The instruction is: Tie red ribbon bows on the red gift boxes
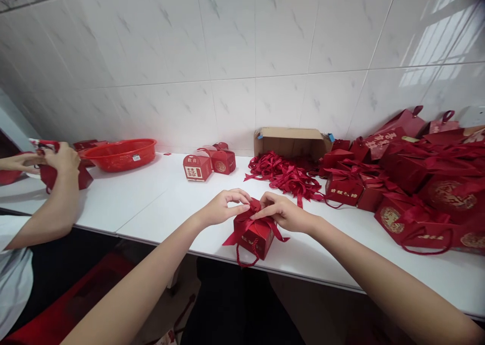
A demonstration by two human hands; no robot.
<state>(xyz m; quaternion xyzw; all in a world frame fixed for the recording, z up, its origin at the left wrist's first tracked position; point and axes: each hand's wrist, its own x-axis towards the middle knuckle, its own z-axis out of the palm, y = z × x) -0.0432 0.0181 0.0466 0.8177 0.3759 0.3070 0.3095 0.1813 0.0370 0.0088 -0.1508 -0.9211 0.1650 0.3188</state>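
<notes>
A small red gift box (264,240) with gold lettering stands near the table's front edge, right in front of me. A satin ribbon (242,226) is gathered round its top, its tails spreading to both sides. My left hand (226,207) pinches the ribbon at the top from the left, thumb and fingertips close together. From the right, my right hand (279,211) grips the ribbon with bent fingers; part of the knot is hidden under them. A twisted red cord handle (242,264) hangs down the front of the box, over the table edge.
Loose red ribbons (282,176) spill from an open cardboard box (293,135) by the wall. Piled red gift boxes (417,193) fill the right side. A few small boxes (199,167) and a red basin (125,155) stand further left. A co-worker's hands (62,158) handle a red bag.
</notes>
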